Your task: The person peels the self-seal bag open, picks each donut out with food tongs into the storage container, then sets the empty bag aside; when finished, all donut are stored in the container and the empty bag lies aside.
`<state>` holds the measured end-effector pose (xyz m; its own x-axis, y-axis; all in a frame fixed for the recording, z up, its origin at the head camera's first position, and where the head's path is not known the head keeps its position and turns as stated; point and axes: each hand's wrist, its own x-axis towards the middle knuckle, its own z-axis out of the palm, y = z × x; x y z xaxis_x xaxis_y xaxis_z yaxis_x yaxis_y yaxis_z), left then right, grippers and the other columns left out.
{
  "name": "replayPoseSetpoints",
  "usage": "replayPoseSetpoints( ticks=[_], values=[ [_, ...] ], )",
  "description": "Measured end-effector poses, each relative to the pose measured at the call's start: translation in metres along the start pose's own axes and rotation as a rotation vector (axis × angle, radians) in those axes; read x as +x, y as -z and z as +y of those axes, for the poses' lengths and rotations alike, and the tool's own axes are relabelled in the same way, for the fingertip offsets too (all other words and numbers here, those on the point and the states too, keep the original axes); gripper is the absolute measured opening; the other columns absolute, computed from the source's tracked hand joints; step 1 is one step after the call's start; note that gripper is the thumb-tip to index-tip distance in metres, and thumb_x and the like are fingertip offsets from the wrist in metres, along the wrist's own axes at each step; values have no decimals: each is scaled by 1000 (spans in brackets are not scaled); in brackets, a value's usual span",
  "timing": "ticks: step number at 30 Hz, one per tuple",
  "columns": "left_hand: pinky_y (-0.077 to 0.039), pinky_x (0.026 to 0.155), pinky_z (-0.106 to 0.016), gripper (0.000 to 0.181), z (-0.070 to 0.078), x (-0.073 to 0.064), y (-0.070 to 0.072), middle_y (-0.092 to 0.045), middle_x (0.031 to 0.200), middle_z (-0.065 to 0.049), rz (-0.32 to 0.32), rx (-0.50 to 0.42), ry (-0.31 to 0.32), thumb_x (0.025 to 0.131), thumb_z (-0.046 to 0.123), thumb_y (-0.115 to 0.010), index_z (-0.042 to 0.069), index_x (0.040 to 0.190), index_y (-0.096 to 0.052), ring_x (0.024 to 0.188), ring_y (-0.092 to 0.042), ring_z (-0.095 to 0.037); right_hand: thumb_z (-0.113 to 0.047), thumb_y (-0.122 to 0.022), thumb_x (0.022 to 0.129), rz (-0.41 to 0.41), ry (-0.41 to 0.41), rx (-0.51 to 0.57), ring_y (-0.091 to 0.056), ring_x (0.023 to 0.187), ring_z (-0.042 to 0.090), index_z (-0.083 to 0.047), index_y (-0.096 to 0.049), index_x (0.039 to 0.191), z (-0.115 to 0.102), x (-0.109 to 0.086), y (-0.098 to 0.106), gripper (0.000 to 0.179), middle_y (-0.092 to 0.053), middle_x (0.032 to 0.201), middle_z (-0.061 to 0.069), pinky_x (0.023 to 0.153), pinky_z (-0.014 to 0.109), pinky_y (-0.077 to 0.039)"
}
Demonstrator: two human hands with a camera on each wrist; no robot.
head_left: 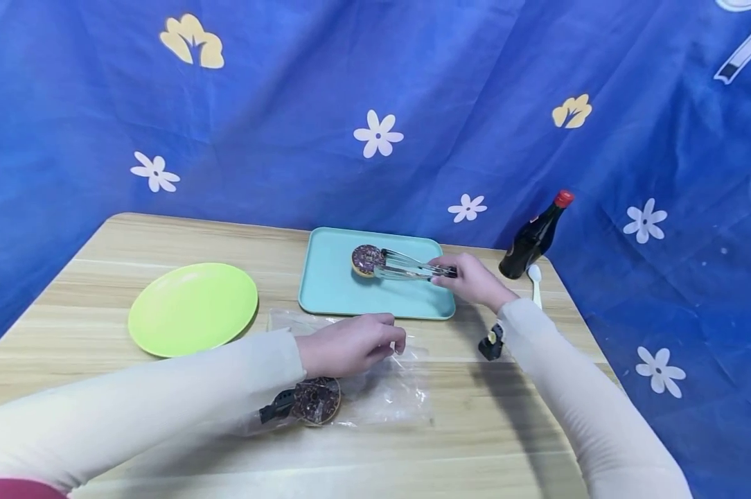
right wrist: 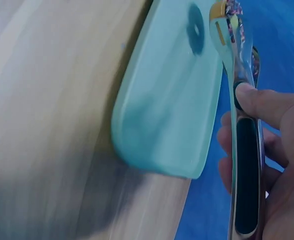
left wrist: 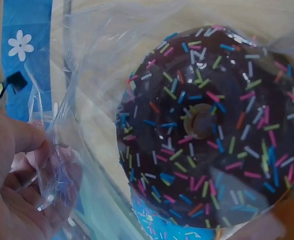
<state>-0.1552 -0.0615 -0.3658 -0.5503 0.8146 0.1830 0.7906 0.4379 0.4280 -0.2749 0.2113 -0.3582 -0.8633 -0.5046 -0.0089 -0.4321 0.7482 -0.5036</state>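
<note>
With my right hand (head_left: pixel 472 278) I grip a pair of tongs (right wrist: pixel 246 175). Their tips clamp a chocolate donut (head_left: pixel 366 259) above the teal tray (head_left: pixel 344 299), where its shadow shows in the right wrist view. My left hand (head_left: pixel 355 346) pinches the edge of a clear plastic bag (head_left: pixel 397 395) lying in front of the tray. Close to the left wrist is another chocolate donut (left wrist: pixel 236 105) with coloured sprinkles, seen through the plastic. Part of a blue-iced donut (left wrist: pixel 169 227) shows beneath it; the rest of that one is hidden.
A lime-green plate (head_left: pixel 191 312) sits on the left of the wooden table. At the back right stands a dark bottle (head_left: pixel 533 239) with a red cap, beside a white spoon (head_left: pixel 535 281). A blue cloth (head_left: pixel 288 125) hangs right behind the table.
</note>
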Motion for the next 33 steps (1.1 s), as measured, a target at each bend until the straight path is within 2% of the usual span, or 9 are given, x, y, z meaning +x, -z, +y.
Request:
replayPoseSetpoints(
  ticks=[2,4,6,10,11,14,23,29,33],
  values=[
    [-58,79,-24,13,-1,-1,0,-65,94,0,1,6,0,97,1,-64,12,101,-71,85,-64,-11,-15,-70,100,-1,-4,-23,-69,100,26,0,-65,138,-6,9,-3,41,-68,139,19,103,46,-54],
    [-58,78,-25,13,-2,-1,0,-65,93,0,-1,5,6,96,1,-65,12,101,-71,84,-63,-11,-16,-69,101,-9,-24,-26,-68,118,34,-1,-65,139,-13,19,-5,42,-67,141,19,108,51,-52],
    [-58,79,-26,12,-2,-2,1,-64,93,0,-3,1,11,96,1,-65,11,101,-71,85,-63,-11,-16,-69,101,-10,-35,-42,-63,131,35,-1,-64,140,-20,28,-5,42,-66,143,19,111,52,-51],
    [-58,79,-26,12,-3,-2,2,-64,94,0,-6,-3,17,97,2,-65,11,102,-71,85,-64,-12,-18,-68,102,-23,-79,-51,-65,127,32,-4,-63,142,-32,42,-7,43,-65,145,17,108,49,-53],
    [-59,80,-26,12,-3,-3,1,-65,94,-1,-4,-5,18,97,2,-66,11,102,-71,85,-64,-12,-19,-67,103,-28,-87,-54,-68,119,31,-5,-63,143,-34,45,-8,43,-65,145,16,104,47,-54],
    [-58,81,-26,10,-2,-4,1,-65,96,0,-8,-10,34,98,4,-66,12,103,-71,86,-64,-12,-20,-67,103,-38,-110,-55,-68,115,28,-6,-62,144,-40,52,-12,43,-65,146,15,101,45,-54],
    [-58,83,-27,10,-1,-3,-1,-66,96,-1,-4,-4,26,98,5,-66,12,103,-71,87,-64,-12,-21,-66,103,-52,-138,-87,-62,134,31,-6,-63,143,-51,63,-22,42,-64,147,13,112,46,-52],
    [-59,83,-27,10,1,-2,-1,-67,97,-2,-6,-14,13,97,4,-66,11,102,-71,88,-65,-13,-20,-66,104,-54,-164,-76,-61,135,31,-5,-62,144,-49,60,-24,43,-63,147,14,112,47,-51],
    [-59,82,-26,11,1,-2,-1,-67,97,-2,-11,-17,19,98,4,-65,12,102,-71,88,-65,-12,-19,-66,103,-56,-145,-70,-61,133,33,-3,-61,144,-47,60,-25,44,-63,147,16,112,47,-52]
  ],
)
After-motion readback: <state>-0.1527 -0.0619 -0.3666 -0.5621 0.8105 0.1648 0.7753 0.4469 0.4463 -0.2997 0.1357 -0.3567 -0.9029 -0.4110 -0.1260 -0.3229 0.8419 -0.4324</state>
